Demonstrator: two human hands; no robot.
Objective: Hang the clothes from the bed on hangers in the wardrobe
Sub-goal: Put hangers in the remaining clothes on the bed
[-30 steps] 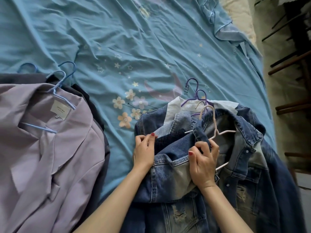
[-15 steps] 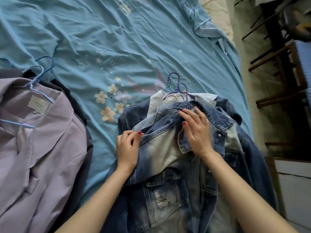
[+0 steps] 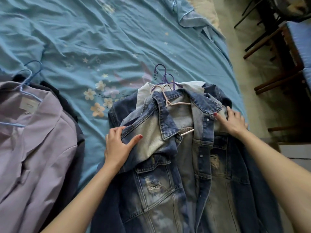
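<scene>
From the head camera, looking down at the bed with its blue star-and-flower sheet, a faded denim jacket lies face up on top of a pile of other clothes near the bed's right edge. A pale pink hanger sits inside its collar, the hook poking out above the neckline and one arm of it showing at the open front. The left hand grips the jacket's left front panel near the shoulder: the thumb lies on top of the denim, and the fingers are curled around the folded edge, so the cloth is pinched between them. The right hand rests on the jacket's right shoulder just beside the collar, fingers bent and pressing into the fabric; whether they actually clasp a fold cannot be told. The jacket thus spans between the two hands, its collar and hanger lying above and between them. Two purple hangers stick out from under the pile, over a white garment. At the left, well apart, lies a lilac blazer on a light blue hanger, over a dark garment.
</scene>
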